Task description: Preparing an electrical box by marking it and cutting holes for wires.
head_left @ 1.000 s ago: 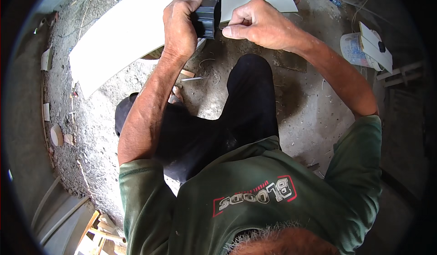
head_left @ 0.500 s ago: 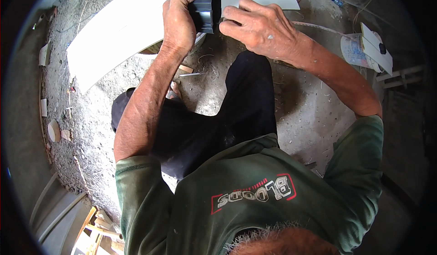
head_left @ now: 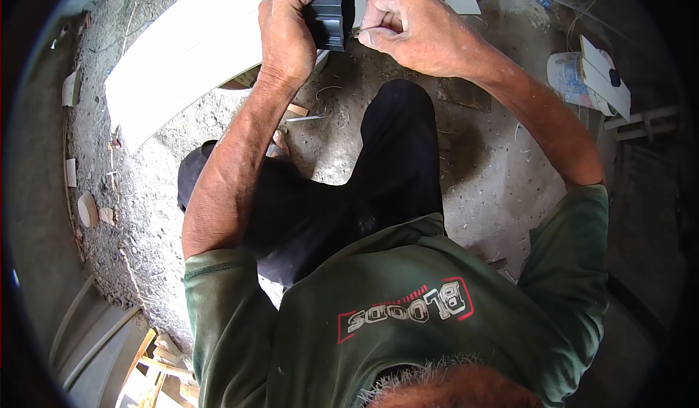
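My left hand (head_left: 286,33) grips a black box-shaped piece (head_left: 331,11) with ridged sides, its fingers wrapped round the left side and thumb on top. Just right of the piece, my right hand (head_left: 416,33) is closed in a pinch. Between its thumb and forefinger is a thin, dark sliver that reaches toward the black piece's lower right edge; its kind is too small to make out. Behind both hands lies a large white panel (head_left: 186,58), partly covered by the left hand.
A whitish bucket (head_left: 568,77) with a white board (head_left: 606,80) leaning on it stands at the right. Small scraps lie on the rough floor (head_left: 153,211), and wood pieces (head_left: 156,368) are at the lower left. My dark-trousered knees are below the hands.
My right hand has turned and lifted slightly, and the thin sliver in its pinch now shows. The left hand and the black piece have barely moved.
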The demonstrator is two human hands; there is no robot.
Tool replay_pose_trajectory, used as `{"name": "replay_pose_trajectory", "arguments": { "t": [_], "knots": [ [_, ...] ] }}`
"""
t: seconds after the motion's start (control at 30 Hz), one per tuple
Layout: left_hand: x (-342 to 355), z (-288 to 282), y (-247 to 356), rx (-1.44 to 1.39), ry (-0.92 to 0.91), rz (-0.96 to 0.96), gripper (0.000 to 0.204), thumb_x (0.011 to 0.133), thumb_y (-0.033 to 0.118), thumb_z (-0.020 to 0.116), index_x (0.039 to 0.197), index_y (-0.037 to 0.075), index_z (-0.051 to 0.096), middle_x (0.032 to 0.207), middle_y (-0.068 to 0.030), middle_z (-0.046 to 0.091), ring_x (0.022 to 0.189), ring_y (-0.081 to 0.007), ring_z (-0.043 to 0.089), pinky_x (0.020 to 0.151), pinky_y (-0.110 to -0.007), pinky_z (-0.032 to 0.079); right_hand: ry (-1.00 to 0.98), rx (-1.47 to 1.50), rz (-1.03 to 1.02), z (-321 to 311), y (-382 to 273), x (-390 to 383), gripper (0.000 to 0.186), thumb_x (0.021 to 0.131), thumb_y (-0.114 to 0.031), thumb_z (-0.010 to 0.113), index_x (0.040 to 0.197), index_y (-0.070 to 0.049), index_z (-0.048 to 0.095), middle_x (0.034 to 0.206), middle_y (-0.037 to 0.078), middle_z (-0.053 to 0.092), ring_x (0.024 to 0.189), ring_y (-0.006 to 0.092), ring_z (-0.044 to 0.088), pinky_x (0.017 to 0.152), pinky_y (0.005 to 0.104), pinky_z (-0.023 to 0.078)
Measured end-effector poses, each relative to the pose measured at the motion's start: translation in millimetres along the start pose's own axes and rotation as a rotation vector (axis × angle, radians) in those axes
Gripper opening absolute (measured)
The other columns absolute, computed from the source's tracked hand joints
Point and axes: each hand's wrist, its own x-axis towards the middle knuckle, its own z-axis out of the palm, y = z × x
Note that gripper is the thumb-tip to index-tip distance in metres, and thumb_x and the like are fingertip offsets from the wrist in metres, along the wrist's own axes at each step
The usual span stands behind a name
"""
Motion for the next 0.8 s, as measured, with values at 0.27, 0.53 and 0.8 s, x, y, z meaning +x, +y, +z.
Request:
{"name": "replay_pose_trajectory", "arguments": {
  "t": [0.27, 0.53, 0.8],
  "knots": [
    [1, -19, -4, 0.057, 0.176, -0.089, 0.041, 0.092, 0.037, 0.046, 0.113, 0.004, 0.057, 0.099, -0.0081, 0.061, 0.089, -0.0181, 0.062, 0.082, -0.037, 0.053, 0.242, -0.829, -0.827, 16, 6, -10, 0.005, 0.074, -0.007, 0.067, 0.076, -0.008, 0.063, 0.077, 0.003, 0.056, 0.071, 0.0124, 0.062, 0.053, 0.0243, 0.054],
    [14, -11, -14, 0.167, 0.179, -0.062, 0.036, 0.094, 0.034, 0.042, 0.103, 0.003, 0.059, 0.091, -0.0098, 0.062, 0.08, -0.0185, 0.063, 0.071, -0.035, 0.055, 0.1, -0.389, -0.281, -2, 3, -12, 0.004, 0.08, -0.003, 0.065, 0.081, -0.003, 0.061, 0.075, 0.01, 0.054, 0.071, 0.0266, 0.061, 0.06, 0.0383, 0.049],
    [6, -24, -10, 1.098, -0.05, 0.842, 0.02, 0.09, 0.011, 0.045, 0.096, 0.0, 0.061, 0.083, -0.0177, 0.061, 0.079, -0.032, 0.061, 0.071, -0.044, 0.051, -0.101, -0.044, -0.131, -4, -4, 13, 0.029, 0.09, -0.022, 0.061, 0.073, 0.001, 0.055, 0.06, 0.016, 0.047, 0.058, 0.0304, 0.047, 0.06, 0.0422, 0.038]
  ]
}}
